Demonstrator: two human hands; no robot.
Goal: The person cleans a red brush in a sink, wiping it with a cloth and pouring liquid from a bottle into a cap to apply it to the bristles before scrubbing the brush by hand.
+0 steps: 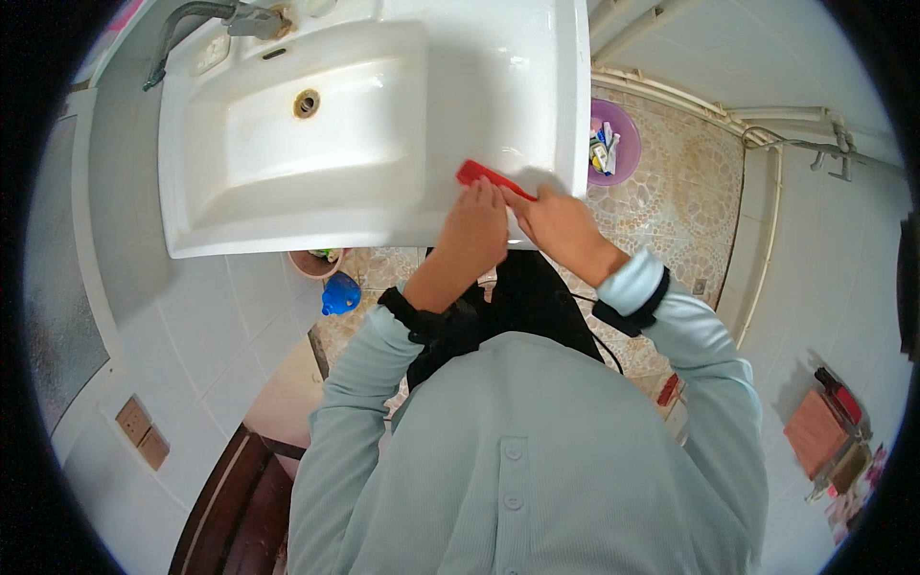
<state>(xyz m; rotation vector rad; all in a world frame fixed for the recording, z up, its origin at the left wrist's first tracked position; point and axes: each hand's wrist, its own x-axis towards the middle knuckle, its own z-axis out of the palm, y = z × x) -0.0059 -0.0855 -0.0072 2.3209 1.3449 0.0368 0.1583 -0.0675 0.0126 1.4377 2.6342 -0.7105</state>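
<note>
A slim red plastic tool, perhaps a brush, lies slantwise low over the flat right-hand ledge of a white ceramic washbasin. My right hand is closed around its lower right end. Against its near side are the fingertips of my left hand; the back of that hand hides whether it grips the tool. Both hands are at the basin's front edge. The tool's underside is out of sight. To the left, the sunken bowl has a metal drain, with a grey faucet behind it.
A purple tub holding several small packages stands on the floor right of the basin. Below the basin's front edge are a pinkish bucket and a blue plastic container. Pipes run along the right wall, where cloths hang.
</note>
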